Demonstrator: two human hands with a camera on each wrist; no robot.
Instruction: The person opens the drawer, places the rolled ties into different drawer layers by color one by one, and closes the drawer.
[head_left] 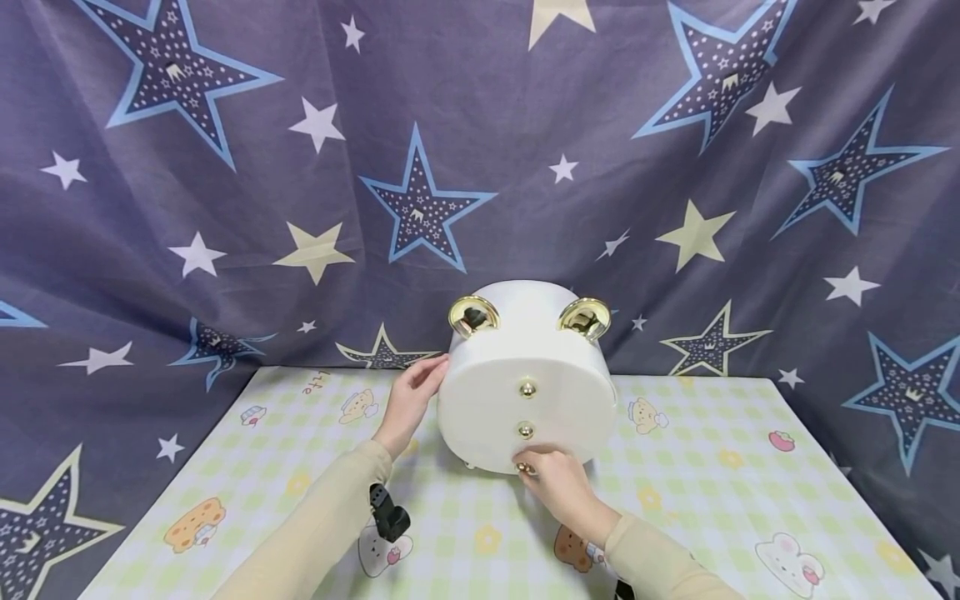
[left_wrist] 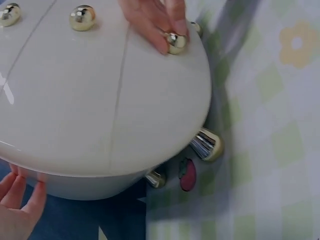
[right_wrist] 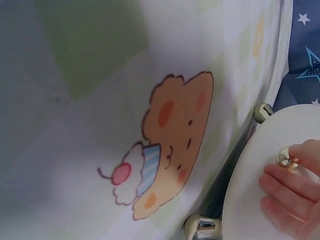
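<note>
A white, rounded mini drawer cabinet [head_left: 480,417] with two gold ears [head_left: 585,318] on top stands on the table. Its front carries three round gold knobs, and the left wrist view shows seams between the drawers. My right hand [head_left: 558,485] pinches the lowest knob [left_wrist: 176,44] between thumb and finger, its other fingers lying against the drawer front. The drawer appears closed. On the cabinet's left side, my left hand [head_left: 415,396] touches the wall with its fingertips, fingers fairly straight.
Gold feet [left_wrist: 207,145] hold the cabinet above a green-and-white checked tablecloth [head_left: 285,467] printed with cartoon figures. Close behind the cabinet hangs a dark star-patterned curtain [head_left: 525,225]. A black wrist camera [head_left: 388,512] sits on the left sleeve.
</note>
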